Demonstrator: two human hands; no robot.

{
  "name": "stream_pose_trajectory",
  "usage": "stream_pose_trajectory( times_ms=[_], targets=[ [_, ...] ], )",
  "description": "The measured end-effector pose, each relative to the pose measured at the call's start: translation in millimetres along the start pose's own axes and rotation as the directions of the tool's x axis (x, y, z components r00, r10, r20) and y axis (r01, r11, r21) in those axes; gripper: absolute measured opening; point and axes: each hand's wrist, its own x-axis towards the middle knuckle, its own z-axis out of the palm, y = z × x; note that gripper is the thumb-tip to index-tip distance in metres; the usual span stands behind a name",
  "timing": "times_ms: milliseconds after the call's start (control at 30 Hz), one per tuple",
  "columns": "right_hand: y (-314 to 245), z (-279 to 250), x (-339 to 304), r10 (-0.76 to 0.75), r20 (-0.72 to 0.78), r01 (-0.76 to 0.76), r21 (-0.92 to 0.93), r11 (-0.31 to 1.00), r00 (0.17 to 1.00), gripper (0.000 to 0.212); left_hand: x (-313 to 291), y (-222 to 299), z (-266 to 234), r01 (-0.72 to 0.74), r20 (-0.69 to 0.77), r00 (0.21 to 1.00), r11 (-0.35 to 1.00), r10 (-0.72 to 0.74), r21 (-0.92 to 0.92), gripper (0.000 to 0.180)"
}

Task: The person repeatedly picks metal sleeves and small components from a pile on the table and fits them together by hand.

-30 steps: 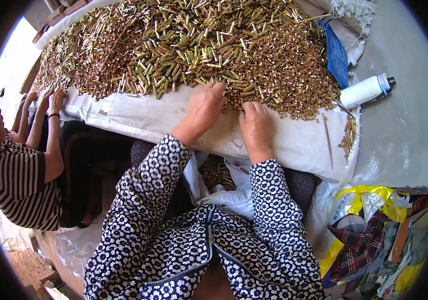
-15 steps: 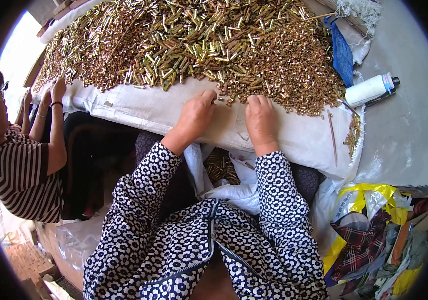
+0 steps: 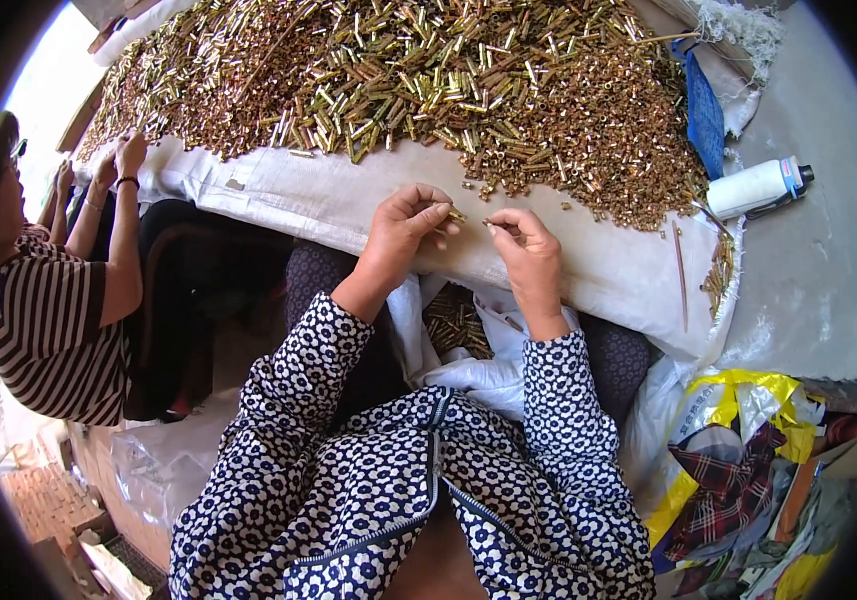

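My left hand (image 3: 406, 228) is closed in a pinch on a small brass-coloured metal tube (image 3: 456, 213) whose end sticks out past the thumb. Facing it across a narrow gap, my right hand (image 3: 530, 258) pinches a tiny metal piece (image 3: 488, 222), too small to name. Both hands hover above the near edge of a pale cloth-covered table (image 3: 608, 255). Just beyond them spreads a large heap of brass-coloured tubes (image 3: 398, 80), with many short ring-like pieces (image 3: 598, 130) on its right side. Below my hands, a white sack (image 3: 493, 370) between my knees holds more tubes (image 3: 456, 322).
To the left, a person in a striped top (image 3: 53, 330) has their hands at the heap's edge. A white bottle (image 3: 758, 188) lies at the right, near a blue cloth (image 3: 703, 115) and a thin stick (image 3: 679, 275). A yellow-and-white bag (image 3: 713, 400) sits lower right.
Both hands have drawn back from the heap's edge toward me and turned so the fingertips face each other. A tube end now shows in my left fingers. The view has shifted slightly.
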Motion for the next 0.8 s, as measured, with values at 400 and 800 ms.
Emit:
stream_pose_trajectory(
  times_ms=[400, 800],
  targets=[
    [-6, 9, -8, 0.098, 0.095, -0.126, 0.37, 0.92, 0.991, 0.012, -8, -3, -1, 0.047, 0.047, 0.998, 0.992, -0.042, -0.12, 0.01],
    [-7, 4, -9, 0.092, 0.095, -0.119, 0.324, 0.939, 0.991, 0.012, -7, -6, 1, -0.086, 0.096, 0.991, 0.995, 0.09, -0.043, 0.01]
  ],
)
